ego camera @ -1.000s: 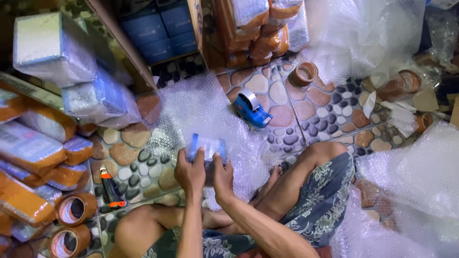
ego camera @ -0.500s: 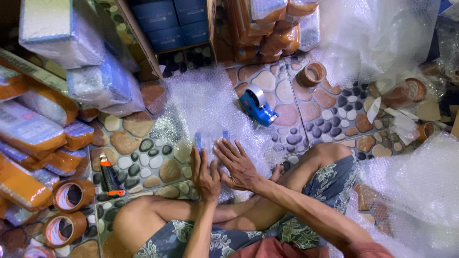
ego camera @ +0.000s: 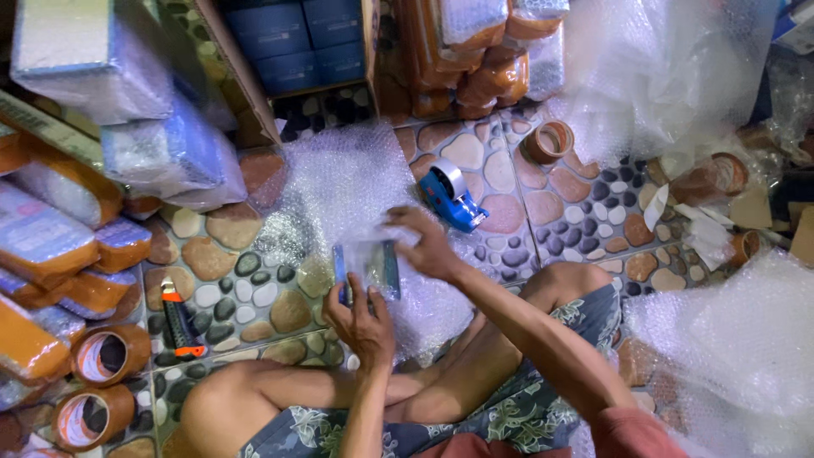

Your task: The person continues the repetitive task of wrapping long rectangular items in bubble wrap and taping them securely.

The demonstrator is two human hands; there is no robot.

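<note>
I sit cross-legged on a pebble-patterned floor. A small blue box (ego camera: 366, 270) lies on a sheet of bubble wrap (ego camera: 348, 182) spread in front of my knees. My left hand (ego camera: 360, 318) presses on the near end of the box. My right hand (ego camera: 424, 244) grips the edge of the bubble wrap at the box's far right corner and folds it over the box. A blue tape dispenser (ego camera: 451, 197) stands just beyond my right hand.
An orange-and-black box cutter (ego camera: 180, 321) lies left of my left knee. Brown tape rolls (ego camera: 106, 354) sit at lower left, another roll (ego camera: 549, 141) further back. Wrapped parcels (ego camera: 51, 242) pile on the left, bubble wrap heaps (ego camera: 729, 348) on the right, blue boxes (ego camera: 297, 38) in a carton behind.
The blue box has gone from held up in both hands to lying on the bubble wrap. My right hand has moved up and right and taken hold of the wrap's edge.
</note>
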